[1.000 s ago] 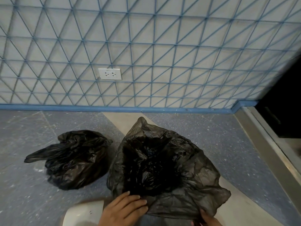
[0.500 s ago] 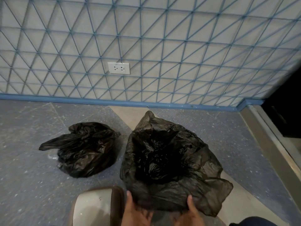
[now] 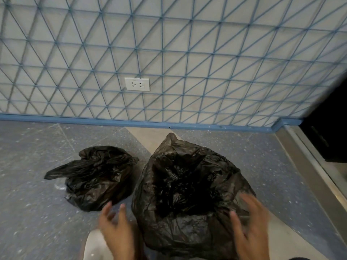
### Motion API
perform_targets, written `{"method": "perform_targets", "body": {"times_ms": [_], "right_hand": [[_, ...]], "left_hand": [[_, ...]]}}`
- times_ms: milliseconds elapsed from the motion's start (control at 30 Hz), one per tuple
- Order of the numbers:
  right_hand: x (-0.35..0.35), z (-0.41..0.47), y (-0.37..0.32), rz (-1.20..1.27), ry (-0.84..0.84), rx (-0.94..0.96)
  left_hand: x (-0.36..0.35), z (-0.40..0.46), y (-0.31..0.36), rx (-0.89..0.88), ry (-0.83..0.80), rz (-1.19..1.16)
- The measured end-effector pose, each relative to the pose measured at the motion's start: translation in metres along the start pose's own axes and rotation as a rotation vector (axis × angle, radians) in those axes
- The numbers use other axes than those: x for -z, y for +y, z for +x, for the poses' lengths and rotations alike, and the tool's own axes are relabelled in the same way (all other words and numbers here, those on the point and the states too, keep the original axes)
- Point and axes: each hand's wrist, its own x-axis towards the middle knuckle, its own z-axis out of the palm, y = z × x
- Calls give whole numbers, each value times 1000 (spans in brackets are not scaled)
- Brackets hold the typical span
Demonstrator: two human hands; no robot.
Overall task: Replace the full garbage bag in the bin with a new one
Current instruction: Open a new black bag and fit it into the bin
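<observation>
A tied, bulging black garbage bag [image 3: 93,177] lies far left; a new black bag [image 3: 187,188] gapes open near right.

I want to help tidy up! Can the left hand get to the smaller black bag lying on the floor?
Probably yes. The left hand is open, fingers spread, just in front of the smaller bag, with only bare floor between them. The bin's new bag stands off to the right, not in the way.

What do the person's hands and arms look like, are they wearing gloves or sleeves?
No gloves: the left hand and right hand are both bare, with no rings or watch showing. The wrists in view are bare too, no sleeves. Both hands look blurry.
</observation>
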Motion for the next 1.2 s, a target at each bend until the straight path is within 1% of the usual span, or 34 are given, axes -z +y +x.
{"method": "perform_targets", "body": {"times_ms": [33, 67, 100, 133, 167, 200, 233, 267, 333, 367, 467, 533, 567, 600, 633, 667, 700, 733, 767, 800, 833, 867, 900, 933, 967, 1000, 1033, 1067, 1100, 1133, 1167, 1200], "right_hand": [[4, 5, 5, -137, -115, 160], [2, 20, 3, -175, -211, 133], [0, 39, -8, -149, -182, -5], [3, 50, -22, -119, -137, -45], [3, 58, -37, -122, -86, 51], [0, 60, -53, -85, -103, 215], [-5, 56, -65, -99, -187, 428], [-13, 55, -73, -84, -312, 624], [-38, 67, -83, -125, -627, 791], [-55, 72, -84, -145, -744, 841], [-115, 84, -80, -305, -859, 1009], [-162, 90, -64, -436, -979, 1138], [-180, 96, -57, -583, -963, 1241], [-196, 101, -50, -724, -903, 1283], [-212, 100, -43, -819, -907, 1179], [-232, 103, -36, -899, -918, 1023], [-249, 103, -21, -885, -980, 1013], [-265, 97, -2, -821, -1113, 964], [-266, 91, 5, -839, -1198, 809], [-253, 91, -7, -740, -1012, 652], [-222, 94, -22, -564, -1093, 651], [-196, 93, -45, -463, -1355, 530], [-187, 85, -59, -556, -1274, 674], [-165, 85, -76, -636, -1300, 808], [-140, 91, -92, -600, -1287, 924], [-122, 95, -100, -566, -1156, 1008], [-113, 99, -96, -438, -935, 1041], [-102, 102, -86, -344, -702, 1041], [-91, 104, -76, -284, -552, 945], [-77, 109, -67, -216, -467, 800], [-66, 115, -56, -173, -359, 701], [-56, 122, -46, -167, -356, 607]], "left_hand": [[-5, 0, 6, -205, -110, 10], [-11, -1, 11, -396, -238, 126], [-22, 2, 12, -544, -356, 262], [-33, 7, 13, -635, -460, 410], [-44, 10, 13, -672, -534, 522], [-54, 12, 16, -638, -597, 589], [-61, 14, 18, -587, -637, 612], [-65, 14, 19, -535, -683, 619], [-70, 13, 15, -483, -720, 614], [-71, 11, 14, -477, -719, 607], [-75, 11, 8, -454, -712, 586], [-77, 15, 5, -443, -717, 602], [-78, 17, 3, -437, -720, 609], [-79, 18, 1, -430, -717, 611], [-79, 17, 1, -421, -711, 619], [-79, 16, 2, -419, -704, 628], [-80, 16, 1, -422, -701, 632], [-80, 16, 0, -432, -703, 628], [-80, 15, 1, -446, -710, 616], [-79, 15, 1, -465, -723, 608], [-77, 15, 3, -478, -737, 608], [-76, 16, 5, -484, -750, 616], [-75, 17, 6, -490, -763, 620], [-75, 18, 7, -496, -774, 623], [-74, 19, 7, -503, -780, 626], [-73, 20, 7, -512, -780, 628], [-73, 20, 6, -523, -780, 626], [-72, 21, 5, -531, -779, 627], [-71, 21, 5, -531, -778, 626], [-70, 21, 7, -518, -775, 631], [-69, 20, 8, -496, -775, 633], [-67, 18, 11, -471, -784, 629]]}}
